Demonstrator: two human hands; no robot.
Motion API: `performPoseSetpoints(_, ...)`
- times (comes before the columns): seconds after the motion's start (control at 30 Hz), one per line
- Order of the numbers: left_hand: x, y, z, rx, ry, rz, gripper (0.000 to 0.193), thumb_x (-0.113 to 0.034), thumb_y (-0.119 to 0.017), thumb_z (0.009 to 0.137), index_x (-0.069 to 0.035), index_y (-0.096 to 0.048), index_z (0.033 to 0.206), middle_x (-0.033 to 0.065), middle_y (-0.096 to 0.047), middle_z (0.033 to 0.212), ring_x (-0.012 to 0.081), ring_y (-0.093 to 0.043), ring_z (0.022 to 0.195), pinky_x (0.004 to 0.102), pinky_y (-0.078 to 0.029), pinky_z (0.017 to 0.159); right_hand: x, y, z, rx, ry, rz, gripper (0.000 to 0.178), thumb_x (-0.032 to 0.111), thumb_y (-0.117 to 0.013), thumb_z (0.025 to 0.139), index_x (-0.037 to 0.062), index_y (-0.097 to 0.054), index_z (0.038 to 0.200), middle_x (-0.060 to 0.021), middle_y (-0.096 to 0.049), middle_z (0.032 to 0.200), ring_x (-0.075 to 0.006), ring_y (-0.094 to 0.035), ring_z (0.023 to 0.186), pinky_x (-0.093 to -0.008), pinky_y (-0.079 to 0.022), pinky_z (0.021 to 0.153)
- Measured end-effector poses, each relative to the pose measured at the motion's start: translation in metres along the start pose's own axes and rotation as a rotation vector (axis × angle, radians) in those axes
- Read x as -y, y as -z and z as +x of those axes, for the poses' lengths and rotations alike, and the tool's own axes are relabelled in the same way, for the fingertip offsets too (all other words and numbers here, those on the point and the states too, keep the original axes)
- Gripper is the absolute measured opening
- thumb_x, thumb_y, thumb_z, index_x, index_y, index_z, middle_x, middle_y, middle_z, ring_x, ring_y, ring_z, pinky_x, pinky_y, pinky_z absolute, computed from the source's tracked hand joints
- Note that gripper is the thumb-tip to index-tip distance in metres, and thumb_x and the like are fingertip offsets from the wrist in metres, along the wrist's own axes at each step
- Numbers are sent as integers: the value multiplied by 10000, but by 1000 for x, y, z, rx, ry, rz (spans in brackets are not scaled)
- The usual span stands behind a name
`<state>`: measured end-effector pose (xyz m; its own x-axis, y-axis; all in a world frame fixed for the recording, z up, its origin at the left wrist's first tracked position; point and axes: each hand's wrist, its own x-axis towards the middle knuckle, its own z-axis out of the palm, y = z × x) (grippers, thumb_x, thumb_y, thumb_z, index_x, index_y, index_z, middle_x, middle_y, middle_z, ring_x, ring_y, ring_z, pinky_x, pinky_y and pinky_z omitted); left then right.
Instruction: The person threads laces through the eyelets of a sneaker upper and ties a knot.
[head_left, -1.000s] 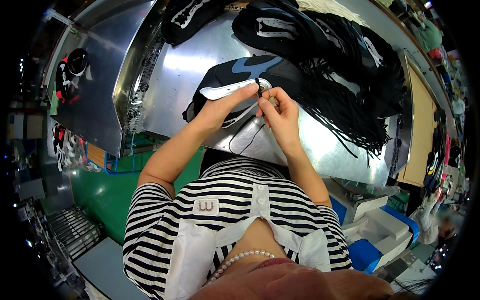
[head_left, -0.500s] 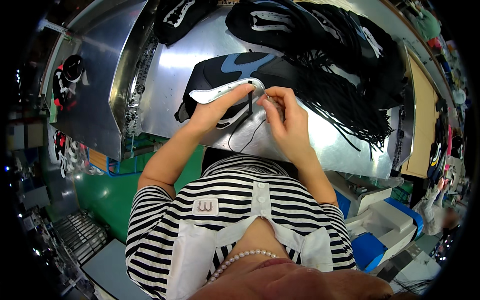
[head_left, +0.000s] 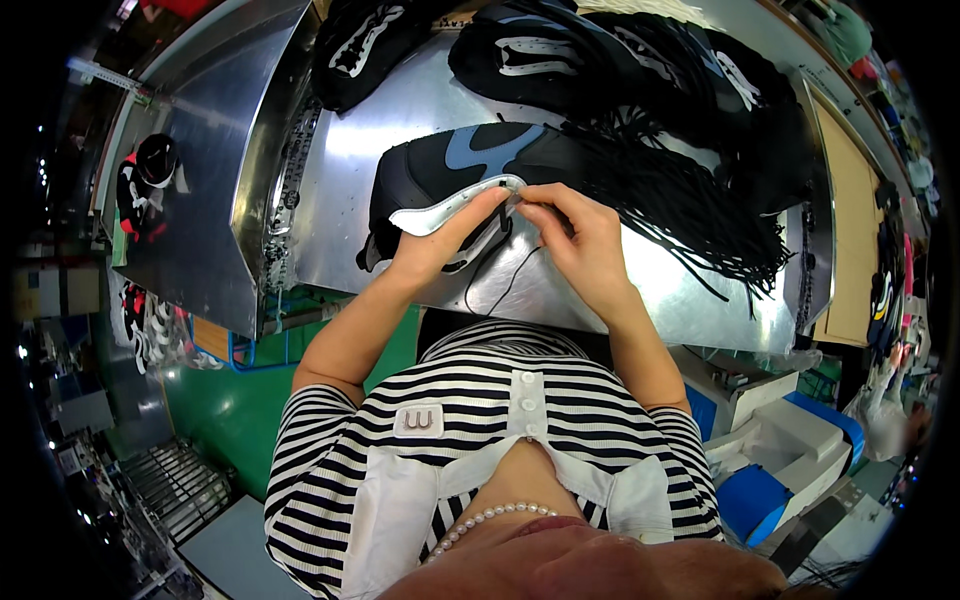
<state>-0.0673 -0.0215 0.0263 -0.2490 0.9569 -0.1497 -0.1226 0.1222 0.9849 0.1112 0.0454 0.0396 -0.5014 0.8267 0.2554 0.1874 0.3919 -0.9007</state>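
A black shoe upper (head_left: 412, 168) with blue-grey overlays lies on the metal worktable (head_left: 345, 165) in front of me. Along its opening runs a white eyelet strip (head_left: 430, 217) with small holes. My left hand (head_left: 432, 250) grips this strip, thumb on top near its right end. There my right hand (head_left: 588, 245) pinches with thumb and forefinger against the strip; whatever is between those fingertips is too small and covered to name. A black lace (head_left: 504, 228) hangs below the strip between my hands, and a thin black cord (head_left: 518, 272) loops down toward the table's near edge.
Behind lie more black shoe uppers (head_left: 520, 62) with white eyelet strips. A thick bundle of black laces (head_left: 690, 215) spreads across the table's right side. A raised metal side panel (head_left: 215, 130) stands left. Blue and white boxes (head_left: 800, 440) sit below at right.
The fingertips of my right hand have come closer to my left thumb at the strip's end. A metal glint earlier seen at the right fingers is now hidden. The whole view has shifted slightly.
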Motion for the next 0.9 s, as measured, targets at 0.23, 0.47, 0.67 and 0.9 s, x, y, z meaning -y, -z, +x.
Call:
performPoseSetpoints(0.23, 35, 9, -11, 73, -179, 461, 284, -233, -628, 959, 1, -674, 1114, 72, -690, 1021, 132, -650, 884, 264, -515, 754, -15, -20, 7, 49, 19, -144, 255, 64, -642, 911, 13, -533, 1136, -130, -668, 762, -150, -600, 617, -291, -473, 574)
performPoseSetpoints(0.47, 38, -2, -34, -48, -469, 446, 175, -170, -662, 921, -29, -694, 1020, 88, -711, 905, 177, -676, 788, 301, -516, 698, -18, -33, -5, 170, -92, -149, 198, -43, -597, 886, -6, -468, 1032, -133, -660, 749, -229, -672, 700, -315, -494, 629)
performPoseSetpoints(0.67, 42, 44, -16, -44, 108, -207, 376, -325, -644, 952, -9, -692, 1149, 77, -722, 1052, 150, -676, 960, 263, -524, 846, 4, 7, 0, 112, -4, -307, 360, -11, -691, 830, 8, -543, 1157, -79, -667, 899, -179, -664, 784, -302, -499, 662)
performPoseSetpoints(0.9, 13, 36, 8, -81, 56, 240, 466, -439, -649, 929, 24, -694, 964, 93, -729, 823, 167, -689, 695, 298, -547, 679, -27, 1, 22, 4, -189, 256, 407, 78, -818, 758, 4, -626, 1109, -51, -642, 1074, -139, -593, 995, -255, -462, 896)
